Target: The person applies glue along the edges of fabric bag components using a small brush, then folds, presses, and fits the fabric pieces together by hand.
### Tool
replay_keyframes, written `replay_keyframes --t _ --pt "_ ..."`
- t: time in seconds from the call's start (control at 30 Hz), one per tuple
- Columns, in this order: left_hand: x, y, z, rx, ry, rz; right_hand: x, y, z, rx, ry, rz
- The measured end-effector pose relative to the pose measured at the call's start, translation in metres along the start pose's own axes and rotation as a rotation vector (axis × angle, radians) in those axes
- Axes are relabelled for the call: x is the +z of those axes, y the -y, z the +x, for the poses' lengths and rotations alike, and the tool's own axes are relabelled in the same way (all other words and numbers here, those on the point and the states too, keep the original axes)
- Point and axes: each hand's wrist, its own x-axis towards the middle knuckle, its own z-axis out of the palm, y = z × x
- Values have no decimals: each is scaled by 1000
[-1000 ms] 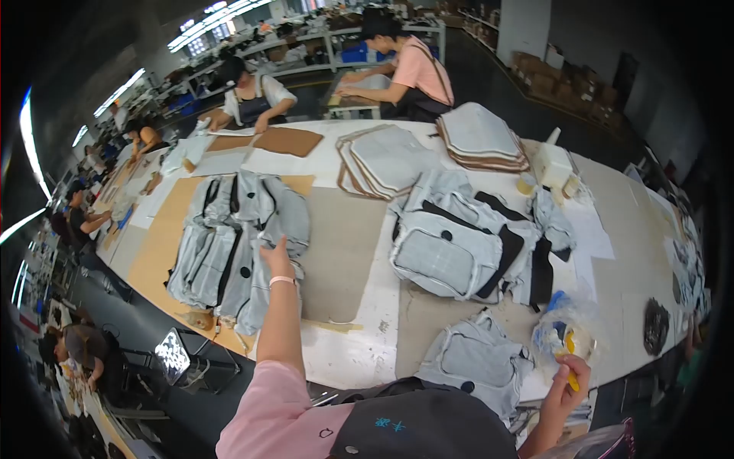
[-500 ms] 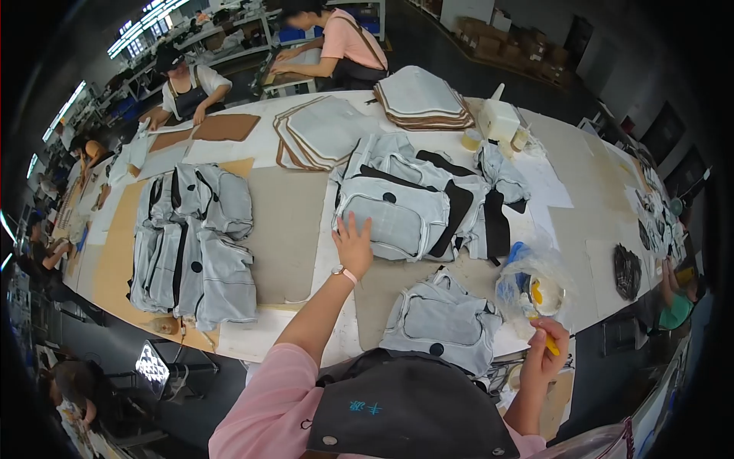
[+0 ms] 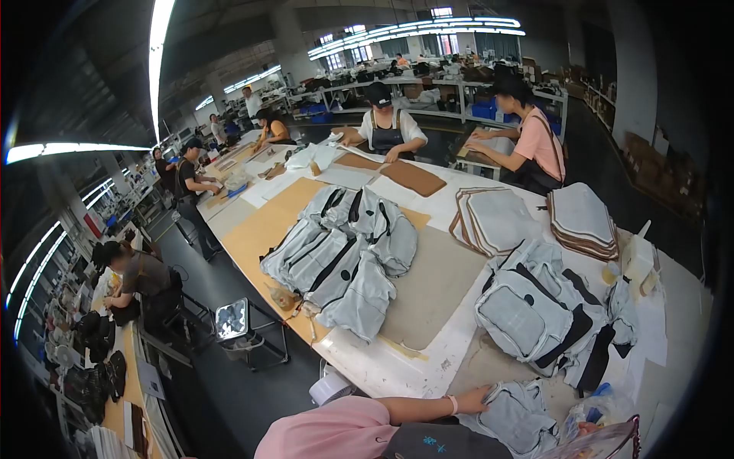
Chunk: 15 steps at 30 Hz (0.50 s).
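Observation:
My left hand (image 3: pixel 472 400) is at the left edge of a grey backpack piece (image 3: pixel 520 417) near the front of the table. Its fingers are closed on that edge, partly hidden by the fabric. Behind it lies a larger grey backpack (image 3: pixel 527 310) with black straps and a round black patch. To the right of the near piece is a crumpled clear plastic bag (image 3: pixel 608 404), with some blue showing. My right hand is out of sight below the lower right edge.
More grey backpacks (image 3: pixel 348 256) lie on tan board at the left. Stacks of grey and brown panels (image 3: pixel 585 218) stand at the back right, beside a white container (image 3: pixel 638 256). A co-worker (image 3: pixel 386 130) handles brown sheets (image 3: pixel 413 177) across the table. A stool (image 3: pixel 233 317) stands on the floor.
The view has swung left and up. My left hand has left the larger backpack and come to the nearer piece. My right hand, which held a yellow-handled tool over a pot, has gone from view.

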Motion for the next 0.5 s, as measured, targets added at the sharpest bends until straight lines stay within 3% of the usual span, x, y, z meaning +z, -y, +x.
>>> replay_keyframes --t 0.03,0.07,0.13,0.17,0.23,0.33,0.43,0.5 --pt "1 1 -4 18 -18 -31 -8 -12 2 -41 18 -23" --pt "-6 -7 -7 -101 18 -95 -12 -17 3 -82 35 -48" --pt "-25 -33 -13 -338 88 -226 10 42 -8 -401 178 -429" --pt "-28 -39 -10 -349 125 -196 19 64 -11 -564 249 -618" --pt "-30 -48 -7 -373 197 -131 11 56 -10 -602 214 -637" --pt "-27 -70 -15 -155 186 -629 5 51 -7 -595 193 -628" --pt "-47 -112 -22 -15 158 -446 -14 31 3 -571 164 -636" --pt "-56 -131 -28 67 215 -480 -10 38 8 -633 112 -644"
